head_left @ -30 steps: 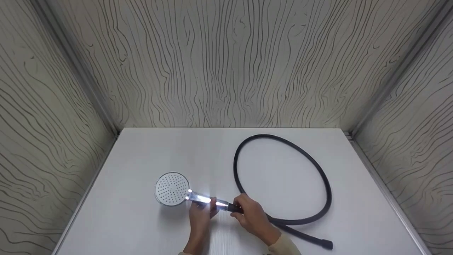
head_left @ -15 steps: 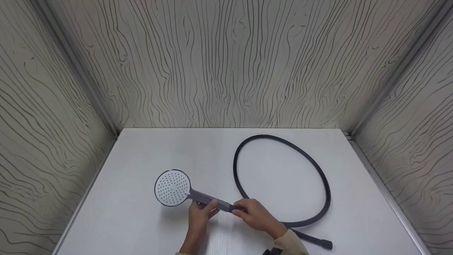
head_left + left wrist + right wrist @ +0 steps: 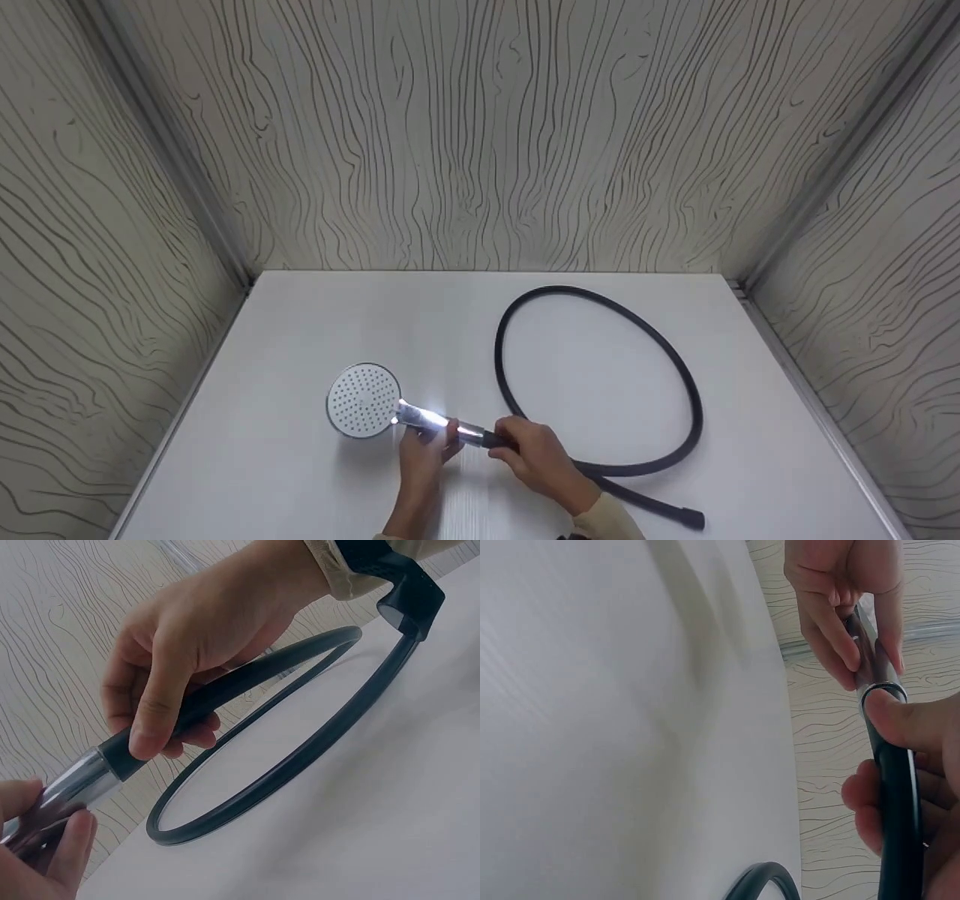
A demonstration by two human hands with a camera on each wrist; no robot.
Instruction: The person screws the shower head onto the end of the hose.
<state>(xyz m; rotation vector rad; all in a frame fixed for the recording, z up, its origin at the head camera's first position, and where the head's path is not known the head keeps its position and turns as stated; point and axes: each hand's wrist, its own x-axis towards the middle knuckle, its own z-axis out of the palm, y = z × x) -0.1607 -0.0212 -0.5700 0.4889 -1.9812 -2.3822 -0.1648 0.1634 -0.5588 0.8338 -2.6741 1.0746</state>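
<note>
A chrome shower head [image 3: 364, 400] with a round, dotted white face is held above the table, its face up and its handle slanting down to the right. My left hand [image 3: 421, 459] grips that handle from below, thumb on the near side. At the handle's end, my right hand [image 3: 541, 459] pinches the end of a black shower hose [image 3: 697, 397]. In the left wrist view the hose end [image 3: 124, 755] meets the chrome handle [image 3: 75, 784] with no gap showing. From the right wrist the thumb [image 3: 892, 716] lies on the hose right at the joint.
The hose lies in a wide loop on the right of the white table [image 3: 300, 315]. Its loose end [image 3: 691, 518] points to the front right. Wood-patterned panels [image 3: 480, 135] stand at the back and both sides.
The right hand has shifted and turned slightly around the hose end, its wrist swinging out and partly back. The shower head has tilted a little and back, with glare on its handle again.
</note>
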